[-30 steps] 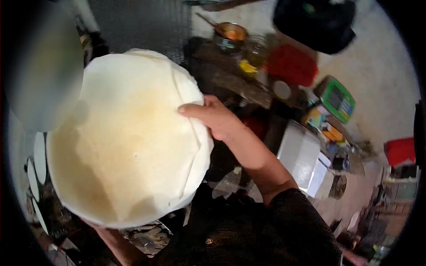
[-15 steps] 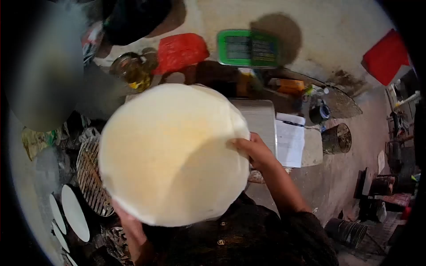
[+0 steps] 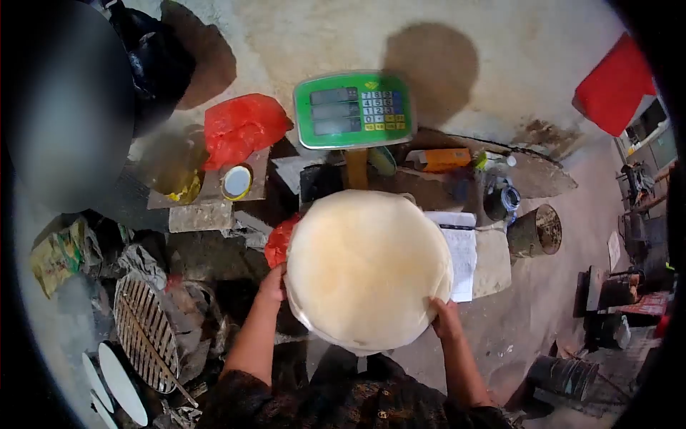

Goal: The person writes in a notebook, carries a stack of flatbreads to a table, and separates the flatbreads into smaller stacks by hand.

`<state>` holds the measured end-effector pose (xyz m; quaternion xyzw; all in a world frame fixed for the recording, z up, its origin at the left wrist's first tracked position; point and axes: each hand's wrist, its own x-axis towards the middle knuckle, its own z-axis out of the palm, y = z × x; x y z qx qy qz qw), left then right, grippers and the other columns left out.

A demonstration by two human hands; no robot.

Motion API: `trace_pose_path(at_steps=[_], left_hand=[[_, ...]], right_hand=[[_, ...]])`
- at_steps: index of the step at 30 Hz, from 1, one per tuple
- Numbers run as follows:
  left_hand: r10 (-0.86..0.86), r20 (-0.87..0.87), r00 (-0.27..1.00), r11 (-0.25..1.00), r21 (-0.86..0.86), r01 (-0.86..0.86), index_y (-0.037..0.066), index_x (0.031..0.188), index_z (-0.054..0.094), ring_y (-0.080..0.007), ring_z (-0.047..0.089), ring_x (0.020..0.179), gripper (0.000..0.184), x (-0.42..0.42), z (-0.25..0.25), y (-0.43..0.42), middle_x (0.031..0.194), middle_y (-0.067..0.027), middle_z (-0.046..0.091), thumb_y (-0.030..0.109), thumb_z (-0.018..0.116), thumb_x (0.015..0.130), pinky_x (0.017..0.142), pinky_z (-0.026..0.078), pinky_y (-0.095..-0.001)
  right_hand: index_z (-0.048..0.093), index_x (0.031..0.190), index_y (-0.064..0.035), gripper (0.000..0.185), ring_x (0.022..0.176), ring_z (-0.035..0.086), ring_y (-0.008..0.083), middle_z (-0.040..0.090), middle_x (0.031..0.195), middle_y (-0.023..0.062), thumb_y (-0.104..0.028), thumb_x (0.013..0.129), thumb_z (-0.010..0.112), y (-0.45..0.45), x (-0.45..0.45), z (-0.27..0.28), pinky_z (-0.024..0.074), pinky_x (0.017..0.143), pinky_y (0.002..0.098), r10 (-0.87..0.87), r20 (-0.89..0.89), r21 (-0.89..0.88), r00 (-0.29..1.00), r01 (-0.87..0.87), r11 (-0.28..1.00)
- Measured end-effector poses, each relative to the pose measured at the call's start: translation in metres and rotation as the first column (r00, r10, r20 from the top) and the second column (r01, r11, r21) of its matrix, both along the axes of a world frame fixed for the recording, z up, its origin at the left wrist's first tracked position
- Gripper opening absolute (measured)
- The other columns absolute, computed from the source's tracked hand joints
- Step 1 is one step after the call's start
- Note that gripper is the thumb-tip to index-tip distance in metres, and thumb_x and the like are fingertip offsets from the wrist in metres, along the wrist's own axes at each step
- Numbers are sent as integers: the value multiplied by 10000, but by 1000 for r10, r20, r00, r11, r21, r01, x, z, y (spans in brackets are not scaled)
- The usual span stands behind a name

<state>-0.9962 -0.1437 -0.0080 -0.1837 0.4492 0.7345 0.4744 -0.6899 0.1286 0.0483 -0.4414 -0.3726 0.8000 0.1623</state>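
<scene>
With left hand [image 3: 274, 284] clasping one edge in a partly hidden grip, and right hand [image 3: 446, 319] pinching the other with thumb on top, holds the stack [image 3: 368, 268] in front of the shirt [image 3: 371, 404], near the scale display [image 3: 354, 111]. Grips opposite sides, probably to keep such a broad, floppy load level. Cannot tell whether resting on anything beneath. Leaves paper [image 3: 463, 264] showing just beside, perhaps kept there for notes.

Left hand [image 3: 274, 283] and right hand [image 3: 447, 319] holding a pale disc [image 3: 368, 268], green scale display [image 3: 354, 111] beyond, paper [image 3: 463, 264] alongside
</scene>
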Motion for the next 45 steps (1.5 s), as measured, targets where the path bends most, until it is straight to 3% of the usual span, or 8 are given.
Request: trace_pose_path(at_steps=[5,10,11,13,15,17,19,45], left_hand=[[62,16,998,992,-114,-60,110,932,588,-188,555,844,256,-14,-31,-22,888,-20,616,308,553,773,704,447,-358],[256,99,961,836,-523,-169,138,949,554,-217,538,670,310,44,-97,-115,832,-42,598,401,486,799,515,429,-344],[108,143,984,857,-514,-19,110,933,557,-233,530,676,344,78,-138,-155,813,-71,584,418,471,806,520,430,-361],[-210,193,958,837,-471,279,54,902,562,-265,513,688,424,140,-191,-219,774,-129,554,451,440,820,529,432,-396],[-436,198,878,715,-516,472,52,902,562,-266,514,690,426,165,-187,-213,774,-130,555,451,439,820,532,432,-397],[-500,208,840,638,-568,520,50,902,562,-268,514,691,427,158,-123,-159,775,-132,555,451,439,821,535,431,-398],[-528,178,830,619,-589,520,48,901,562,-269,515,692,429,151,-97,-129,776,-133,555,451,438,821,537,431,-398],[-586,80,806,601,-625,499,23,900,559,-287,520,709,449,135,-79,-65,783,-152,558,447,428,828,573,427,-407]], right_hand=[[386,1215,-26,440,1009,496,227,517,1109,57,-238,839,473,4,9,-20,413,860,364,-87,-238,-228,967,32,973],[490,840,-103,294,600,499,164,531,686,28,-387,851,417,10,82,-75,386,542,323,-128,200,-93,971,149,984],[476,766,-116,304,523,465,150,502,616,26,-403,845,420,2,98,-82,341,466,300,-94,299,15,950,94,995],[479,884,-90,235,511,528,195,558,681,66,-308,812,531,-8,160,-121,398,403,294,-14,331,-333,943,130,934],[532,815,-90,207,530,549,219,578,673,51,-297,801,534,-36,216,-150,414,422,328,94,561,-405,822,173,898],[542,651,-61,324,598,533,222,558,692,106,-348,787,477,-69,326,-255,434,526,387,464,819,-240,337,-533,811],[544,653,-61,324,602,534,223,560,694,106,-349,786,479,-96,302,-215,435,529,388,485,871,-276,77,-741,613],[575,679,-56,325,649,553,236,583,728,107,-362,762,505,-110,172,-184,442,564,392,625,773,-322,112,-779,538]])
